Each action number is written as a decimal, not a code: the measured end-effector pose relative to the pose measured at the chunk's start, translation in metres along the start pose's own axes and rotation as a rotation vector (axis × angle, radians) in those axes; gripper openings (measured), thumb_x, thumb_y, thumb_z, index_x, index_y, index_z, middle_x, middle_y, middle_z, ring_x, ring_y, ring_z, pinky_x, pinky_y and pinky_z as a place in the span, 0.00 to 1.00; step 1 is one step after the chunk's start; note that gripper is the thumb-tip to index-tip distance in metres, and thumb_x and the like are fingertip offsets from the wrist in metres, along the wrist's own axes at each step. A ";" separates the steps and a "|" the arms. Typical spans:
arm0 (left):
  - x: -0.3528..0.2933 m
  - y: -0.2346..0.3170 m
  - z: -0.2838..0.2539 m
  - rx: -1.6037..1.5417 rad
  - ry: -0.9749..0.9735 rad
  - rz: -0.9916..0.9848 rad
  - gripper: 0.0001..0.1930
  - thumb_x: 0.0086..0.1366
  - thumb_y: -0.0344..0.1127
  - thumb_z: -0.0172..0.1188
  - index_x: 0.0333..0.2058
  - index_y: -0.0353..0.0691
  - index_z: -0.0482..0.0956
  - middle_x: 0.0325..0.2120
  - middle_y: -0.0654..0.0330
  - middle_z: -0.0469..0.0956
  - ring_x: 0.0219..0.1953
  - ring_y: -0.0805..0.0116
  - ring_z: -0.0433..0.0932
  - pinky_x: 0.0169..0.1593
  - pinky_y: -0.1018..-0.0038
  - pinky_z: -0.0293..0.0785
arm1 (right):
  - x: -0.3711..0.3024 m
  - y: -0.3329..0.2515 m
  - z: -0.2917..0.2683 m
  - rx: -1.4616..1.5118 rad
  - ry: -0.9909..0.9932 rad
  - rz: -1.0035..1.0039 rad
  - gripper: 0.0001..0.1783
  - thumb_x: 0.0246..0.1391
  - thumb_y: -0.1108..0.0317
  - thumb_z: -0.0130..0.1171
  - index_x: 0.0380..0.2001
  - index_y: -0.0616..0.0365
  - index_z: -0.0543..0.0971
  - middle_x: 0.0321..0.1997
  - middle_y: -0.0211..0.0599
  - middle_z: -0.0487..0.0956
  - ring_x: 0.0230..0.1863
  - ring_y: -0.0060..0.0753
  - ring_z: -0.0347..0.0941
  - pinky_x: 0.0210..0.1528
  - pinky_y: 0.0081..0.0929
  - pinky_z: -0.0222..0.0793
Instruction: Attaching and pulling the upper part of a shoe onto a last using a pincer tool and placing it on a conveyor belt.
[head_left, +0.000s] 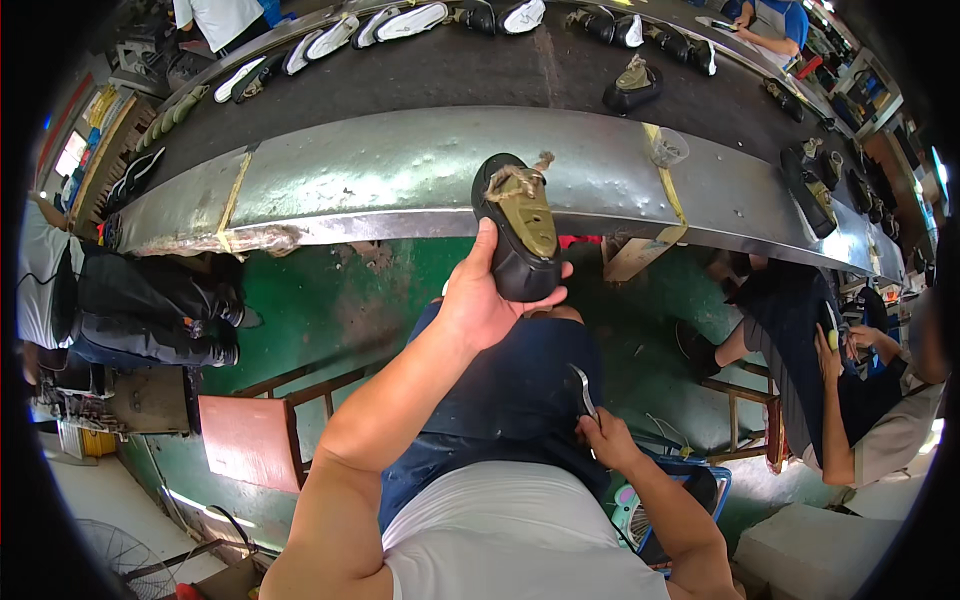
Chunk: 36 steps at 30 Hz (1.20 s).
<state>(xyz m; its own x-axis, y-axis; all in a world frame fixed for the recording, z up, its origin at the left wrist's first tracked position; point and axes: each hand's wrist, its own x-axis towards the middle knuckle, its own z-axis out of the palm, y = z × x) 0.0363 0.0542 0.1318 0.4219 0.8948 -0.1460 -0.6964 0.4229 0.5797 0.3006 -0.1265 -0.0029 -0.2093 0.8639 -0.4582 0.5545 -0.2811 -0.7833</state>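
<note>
A black shoe (pixel 525 230) with an olive-green upper panel is held up in the left hand (pixel 475 312), in front of the near edge of the desk (pixel 350 170). Its rounded, smooth black end points near and rests over the fingers, while the end with the opening points far. Tan cord is wound across the olive part, with a frayed tuft sticking out at the far right. Small dark holes show in the olive panel. A slim metal tool (pixel 582 388), nearer and to the right, sits in the right hand (pixel 606 438), its curved, shiny tip pointing far and slightly left.
</note>
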 end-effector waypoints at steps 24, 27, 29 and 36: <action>0.304 0.111 0.018 0.106 0.260 -0.045 0.38 0.75 0.64 0.30 0.55 0.30 0.70 0.48 0.43 0.77 0.45 0.48 0.81 0.51 0.53 0.78 | 0.063 0.004 -0.036 0.350 -0.248 0.218 0.20 0.71 0.57 0.47 0.39 0.66 0.76 0.33 0.38 0.83 0.30 0.26 0.81 0.35 0.26 0.76; 0.384 0.095 0.006 0.733 0.351 0.174 0.44 0.73 0.68 0.33 0.67 0.28 0.58 0.63 0.40 0.66 0.68 0.50 0.61 0.70 0.56 0.53 | 0.070 0.005 -0.039 0.379 -0.246 0.199 0.21 0.72 0.56 0.44 0.41 0.66 0.76 0.33 0.39 0.83 0.31 0.27 0.80 0.36 0.26 0.76; 0.419 0.069 -0.017 1.282 0.532 0.181 0.44 0.73 0.67 0.32 0.66 0.28 0.59 0.66 0.39 0.62 0.70 0.49 0.58 0.71 0.60 0.50 | 0.078 0.007 -0.041 0.383 -0.246 0.203 0.21 0.72 0.57 0.43 0.41 0.66 0.76 0.33 0.39 0.83 0.31 0.27 0.80 0.37 0.26 0.76; 0.432 0.074 -0.010 1.085 0.299 0.308 0.31 0.75 0.55 0.39 0.58 0.31 0.69 0.63 0.41 0.66 0.67 0.42 0.61 0.69 0.58 0.54 | 0.101 -0.003 -0.059 0.467 -0.205 0.219 0.20 0.71 0.57 0.47 0.38 0.66 0.77 0.32 0.37 0.84 0.30 0.26 0.81 0.36 0.26 0.76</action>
<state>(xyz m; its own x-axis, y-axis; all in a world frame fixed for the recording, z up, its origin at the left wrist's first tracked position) 0.1617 0.4735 0.1038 0.0672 0.9975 0.0214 0.1777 -0.0330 0.9835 0.3258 -0.0138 -0.0222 -0.3072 0.6786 -0.6672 0.1966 -0.6407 -0.7422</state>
